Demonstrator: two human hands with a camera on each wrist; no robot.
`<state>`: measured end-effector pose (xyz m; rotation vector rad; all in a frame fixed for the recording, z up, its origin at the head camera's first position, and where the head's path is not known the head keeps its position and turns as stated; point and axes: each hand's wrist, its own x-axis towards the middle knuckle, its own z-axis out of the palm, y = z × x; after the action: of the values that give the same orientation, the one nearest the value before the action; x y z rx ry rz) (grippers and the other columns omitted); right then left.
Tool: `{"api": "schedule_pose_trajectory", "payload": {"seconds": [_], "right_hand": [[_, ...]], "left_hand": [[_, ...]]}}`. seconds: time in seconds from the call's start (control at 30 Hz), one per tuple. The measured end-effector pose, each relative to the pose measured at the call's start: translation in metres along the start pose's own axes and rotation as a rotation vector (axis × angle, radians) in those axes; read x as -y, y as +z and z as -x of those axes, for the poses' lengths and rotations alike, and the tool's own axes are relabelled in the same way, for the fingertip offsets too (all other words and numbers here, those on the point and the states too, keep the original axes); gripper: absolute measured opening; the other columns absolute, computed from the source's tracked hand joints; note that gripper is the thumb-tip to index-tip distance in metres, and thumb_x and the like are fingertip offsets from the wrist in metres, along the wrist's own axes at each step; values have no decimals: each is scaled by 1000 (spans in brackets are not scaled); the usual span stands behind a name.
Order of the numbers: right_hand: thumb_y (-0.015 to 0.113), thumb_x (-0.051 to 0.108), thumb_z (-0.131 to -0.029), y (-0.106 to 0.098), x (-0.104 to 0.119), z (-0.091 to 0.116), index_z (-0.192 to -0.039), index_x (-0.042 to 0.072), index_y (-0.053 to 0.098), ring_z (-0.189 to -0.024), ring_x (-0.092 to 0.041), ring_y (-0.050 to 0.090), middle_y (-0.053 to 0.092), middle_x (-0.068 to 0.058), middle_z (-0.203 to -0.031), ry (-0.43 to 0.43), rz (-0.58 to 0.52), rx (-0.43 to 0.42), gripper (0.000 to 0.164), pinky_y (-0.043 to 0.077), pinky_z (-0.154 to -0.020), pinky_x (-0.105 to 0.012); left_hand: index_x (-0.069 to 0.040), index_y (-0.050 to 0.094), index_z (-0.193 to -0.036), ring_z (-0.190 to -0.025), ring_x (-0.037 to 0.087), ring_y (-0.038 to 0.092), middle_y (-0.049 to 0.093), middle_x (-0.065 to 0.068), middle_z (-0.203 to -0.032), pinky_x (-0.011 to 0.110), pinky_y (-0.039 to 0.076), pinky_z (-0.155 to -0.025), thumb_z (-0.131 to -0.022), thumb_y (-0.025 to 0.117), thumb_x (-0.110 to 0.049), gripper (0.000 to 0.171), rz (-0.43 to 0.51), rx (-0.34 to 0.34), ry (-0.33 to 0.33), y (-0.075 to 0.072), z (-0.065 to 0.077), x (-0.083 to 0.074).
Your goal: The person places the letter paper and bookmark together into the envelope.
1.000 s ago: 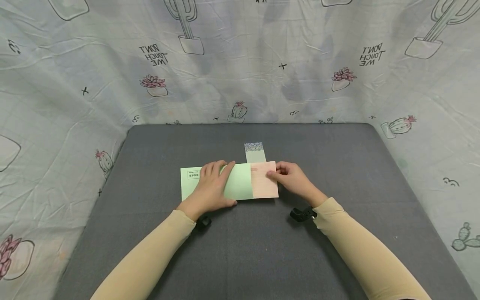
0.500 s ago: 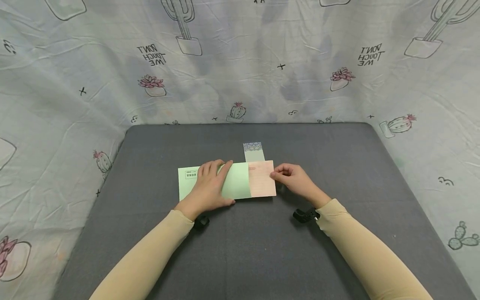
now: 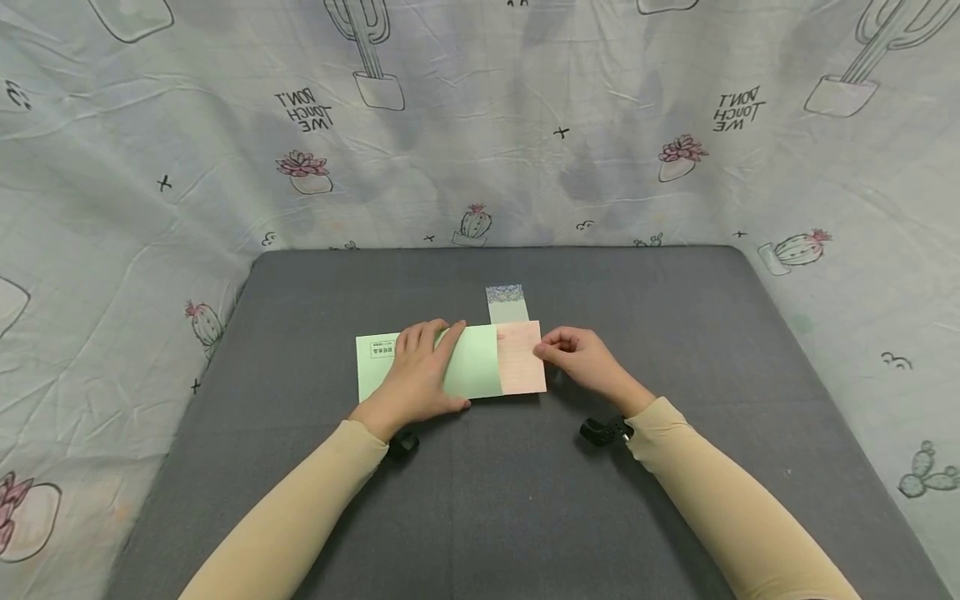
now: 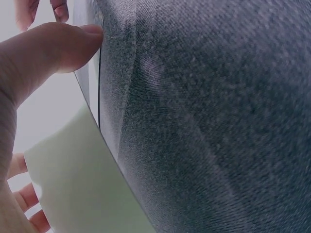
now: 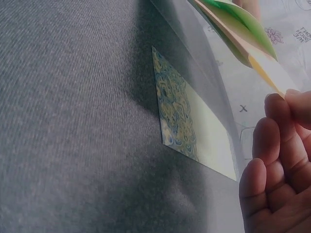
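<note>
My left hand (image 3: 420, 375) grips a light green envelope (image 3: 474, 362), thumb at its near edge and fingers across to the far edge. A pale pink sheet (image 3: 520, 358) sticks out of the envelope's right end. My right hand (image 3: 581, 357) pinches that sheet's right edge between thumb and index finger. From the right wrist view, the envelope's mouth (image 5: 238, 24) gapes a little around the sheet. Flat behind them lies a pale strip (image 3: 508, 310) with a blue patterned end, its near part hidden by the sheet and envelope.
Everything is on a dark grey cloth-covered table (image 3: 495, 500). A white curtain (image 3: 465, 125) printed with cacti hangs behind and at both sides. Black bands with devices sit at both wrists, one of them a black wrist device (image 3: 603, 431) on the right.
The pink sheet shows less outside the envelope than before, moved left by the right hand. That hand shifted slightly right, then back left. The left hand stays on the envelope.
</note>
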<state>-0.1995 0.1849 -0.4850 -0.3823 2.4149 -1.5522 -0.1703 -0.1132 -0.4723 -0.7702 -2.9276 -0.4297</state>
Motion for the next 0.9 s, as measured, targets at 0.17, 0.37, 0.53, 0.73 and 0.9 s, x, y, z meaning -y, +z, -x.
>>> {"api": "schedule_pose_trajectory", "payload": {"seconds": [0.17,0.37,0.53,0.73,0.9], "right_hand": [[68,37,-91,2,3,-2,-94,13,69,-73,-23,52,65,-20,-86,0,17,6,24,39,-60,-30],[67,36,-91,3,10,-4,-95,10,69,-77,-32,55,66,-18,-87,-12,18,18,27,40,-59,-30],[67,38,-91,3,11,-3,-96,11,69,-83,-36,60,68,-13,-89,0,22,26,27,45,-63,-32],[65,37,-93,3,10,0,-98,13,69,-85,-33,62,68,-18,-92,12,25,18,25,48,-70,-41],[64,30,-95,3,25,7,-99,7,68,-88,-40,59,66,-24,-94,32,12,13,23,47,-72,-44]], "left_hand": [[-15,24,-153,-128,34,27,30,12,-140,52,15,-107,-61,83,-58,118,5,-3,-1,1,0,1],[-13,26,-152,-127,35,28,31,13,-139,53,16,-106,-60,84,-57,118,24,-29,11,1,0,0],[-13,25,-152,-127,35,28,31,13,-139,53,16,-106,-61,84,-57,117,26,-23,8,1,0,1],[-13,25,-153,-127,35,28,31,13,-140,52,16,-106,-61,83,-56,117,8,-14,7,0,-1,2],[-14,24,-153,-127,34,27,30,13,-140,51,15,-107,-62,83,-57,117,-5,7,11,-1,-3,2]]}}
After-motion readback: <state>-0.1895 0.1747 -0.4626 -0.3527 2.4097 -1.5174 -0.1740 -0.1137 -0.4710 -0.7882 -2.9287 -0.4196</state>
